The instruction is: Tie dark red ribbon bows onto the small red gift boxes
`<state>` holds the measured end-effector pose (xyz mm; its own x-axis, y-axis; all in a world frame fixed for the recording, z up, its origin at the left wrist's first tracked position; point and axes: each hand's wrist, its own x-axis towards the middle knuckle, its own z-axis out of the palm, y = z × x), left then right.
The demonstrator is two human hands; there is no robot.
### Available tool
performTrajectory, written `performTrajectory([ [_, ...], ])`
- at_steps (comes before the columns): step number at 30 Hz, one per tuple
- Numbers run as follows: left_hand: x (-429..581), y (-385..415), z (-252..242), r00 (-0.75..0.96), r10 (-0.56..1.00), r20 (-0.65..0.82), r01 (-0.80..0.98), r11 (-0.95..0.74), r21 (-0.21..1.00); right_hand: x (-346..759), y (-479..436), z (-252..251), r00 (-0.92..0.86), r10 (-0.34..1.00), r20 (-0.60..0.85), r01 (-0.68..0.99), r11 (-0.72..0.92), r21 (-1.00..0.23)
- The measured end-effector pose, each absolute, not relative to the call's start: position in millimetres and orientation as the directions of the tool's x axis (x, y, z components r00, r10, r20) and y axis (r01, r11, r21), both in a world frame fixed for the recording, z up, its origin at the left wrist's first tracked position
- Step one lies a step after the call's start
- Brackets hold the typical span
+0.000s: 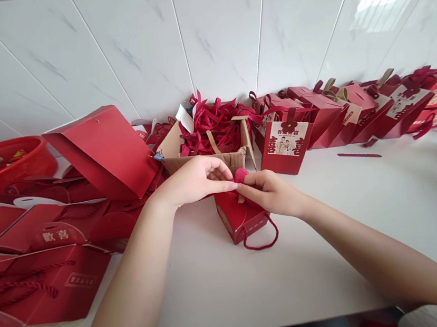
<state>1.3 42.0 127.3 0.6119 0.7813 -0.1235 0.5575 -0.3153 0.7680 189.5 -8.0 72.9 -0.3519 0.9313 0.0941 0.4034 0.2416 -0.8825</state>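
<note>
A small red gift box [244, 216] with a twisted cord handle [270, 242] lies on the white table in front of me. Just above its top, a pinkish-red ribbon [241, 173] is pinched where my fingertips meet. My left hand [200, 180] comes in from the left with curled fingers, its thumb tip against the ribbon. From the right, my right hand [270, 191] closes thumb and fingers on the same ribbon, low over the box. The fingers partly hide the ribbon and the top of the box.
Behind my hands stands a cardboard box [206, 161] heaped with red ribbons [217, 124]. Finished-looking red gift boxes [286, 147] line the wall rightward; a ribbon strip [359, 155] lies before them. Leftward are stacked red boxes [86, 291], a large tilted box [117, 149] and a red basin [34, 154].
</note>
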Motion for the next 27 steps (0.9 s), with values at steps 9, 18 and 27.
performTrajectory([
  [9,2.0,42.8,123.6,0.620,0.781,-0.083,0.594,-0.397,0.700,188.1,-3.7,70.6,-0.190,0.977,0.101,0.207,0.140,-0.968],
  [18,10.6,42.7,113.8,0.650,0.759,-0.049,0.518,-0.395,0.758,191.1,-1.9,61.9,-0.176,0.960,0.216,0.242,0.255,-0.936],
  [27,14.6,41.7,109.6,0.629,0.776,-0.044,0.561,-0.415,0.716,190.7,-10.9,73.7,-0.236,0.925,0.299,0.637,0.380,-0.671],
])
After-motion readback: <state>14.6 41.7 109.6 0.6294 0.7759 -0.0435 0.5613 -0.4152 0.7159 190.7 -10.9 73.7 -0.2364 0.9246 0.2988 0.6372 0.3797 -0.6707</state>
